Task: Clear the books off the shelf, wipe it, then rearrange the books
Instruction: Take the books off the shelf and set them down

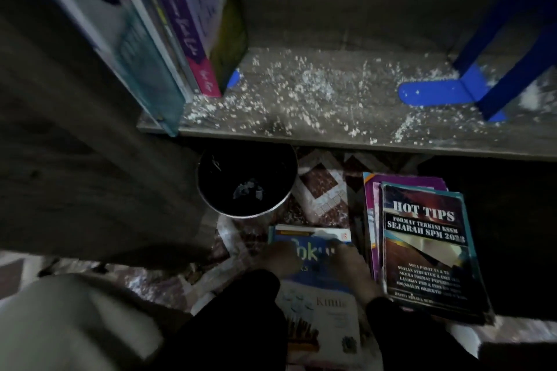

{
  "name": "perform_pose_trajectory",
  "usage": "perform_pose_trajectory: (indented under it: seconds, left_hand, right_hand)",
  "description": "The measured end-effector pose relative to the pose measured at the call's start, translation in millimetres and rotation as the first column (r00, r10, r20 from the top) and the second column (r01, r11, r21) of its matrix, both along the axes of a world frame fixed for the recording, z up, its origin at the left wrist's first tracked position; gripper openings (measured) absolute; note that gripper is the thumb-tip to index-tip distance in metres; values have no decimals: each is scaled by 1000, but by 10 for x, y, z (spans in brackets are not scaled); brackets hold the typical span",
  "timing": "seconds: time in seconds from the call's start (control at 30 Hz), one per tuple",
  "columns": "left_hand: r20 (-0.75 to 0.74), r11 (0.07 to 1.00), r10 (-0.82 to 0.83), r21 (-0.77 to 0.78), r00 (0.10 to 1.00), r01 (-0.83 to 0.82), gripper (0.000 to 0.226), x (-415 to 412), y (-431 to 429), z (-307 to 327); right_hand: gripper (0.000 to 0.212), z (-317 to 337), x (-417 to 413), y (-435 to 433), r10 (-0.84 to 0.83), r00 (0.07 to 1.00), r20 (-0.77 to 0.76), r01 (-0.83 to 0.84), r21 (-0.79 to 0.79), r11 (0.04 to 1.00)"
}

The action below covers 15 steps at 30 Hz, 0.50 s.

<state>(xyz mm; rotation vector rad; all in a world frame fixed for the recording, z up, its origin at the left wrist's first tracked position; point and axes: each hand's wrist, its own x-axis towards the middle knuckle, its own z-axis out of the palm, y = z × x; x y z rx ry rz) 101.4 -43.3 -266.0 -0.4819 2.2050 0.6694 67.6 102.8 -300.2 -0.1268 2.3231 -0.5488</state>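
Observation:
The dark wooden shelf [331, 137] is strewn with white crumbs and dust [301, 87]. Several books [180, 24] still lean at its left end, a purple one among them. Down on the floor, my left hand [283, 259] and my right hand [357, 268], both in black sleeves, hold a blue book [313, 253] by its two sides. It lies on top of a white book [325, 316]. Just to the right is a stack of books [428, 250] topped by a dark "HOT TIPS" cover.
A blue metal bookend [434, 93] stands at the shelf's right, and the foot of another [233, 78] pokes out beside the leaning books. A black round bin [247, 215] sits on the patterned floor under the shelf. The shelf's side panel [75, 144] is at the left.

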Motion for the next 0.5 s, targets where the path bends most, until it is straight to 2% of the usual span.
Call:
perform_pose_trajectory:
  seconds: [0.07,0.1,0.17,0.2,0.23,0.27,0.3,0.37,0.4,0.43,0.5]
  left_hand:
    - [-60,991,-130,-42,990,128,36,-105,-56,512]
    - [-123,984,-166,-83,979,156,30,-144,-101,760]
    - [-344,976,-177,-183,922,119,21,-180,-253,1280]
    - [-480,971,-162,-232,862,53,23,-177,-351,1529]
    - [-632,966,-135,-256,763,-42,25,-158,-461,1770]
    - [-780,962,-99,-233,618,-141,29,-148,-581,1995]
    - [-899,954,-78,-194,432,-230,33,-144,-703,2224]
    - [-983,898,-164,-183,83,-399,31,-157,-976,2568]
    - [-973,848,-229,-190,-19,-494,29,-167,-1092,2701]
    - [-959,799,-274,-186,-71,-572,33,-176,-1184,2808]
    - [-957,746,-277,-159,-84,-647,52,-227,-1318,2932]
  right_hand:
    - [12,483,-185,-128,-109,993,-36,104,-113,988]
    - [11,724,-278,-211,-166,983,-75,150,-191,970]
    - [13,1236,-462,-429,-265,946,-188,182,-369,912]
    - [13,1509,-542,-561,-318,924,-211,191,-467,863]
    - [13,1772,-615,-702,-358,909,-214,181,-570,801]
    - [14,2003,-698,-847,-375,900,-223,150,-649,746]
    - [15,2234,-778,-998,-372,894,-251,96,-703,705]
    - [22,2635,-901,-1297,-347,877,-333,-21,-748,664]
    - [27,2787,-947,-1439,-334,865,-373,-74,-755,652]
    - [33,2923,-974,-1564,-322,854,-408,-119,-757,642]
    - [40,3120,-980,-1747,-299,844,-445,-163,-745,647]
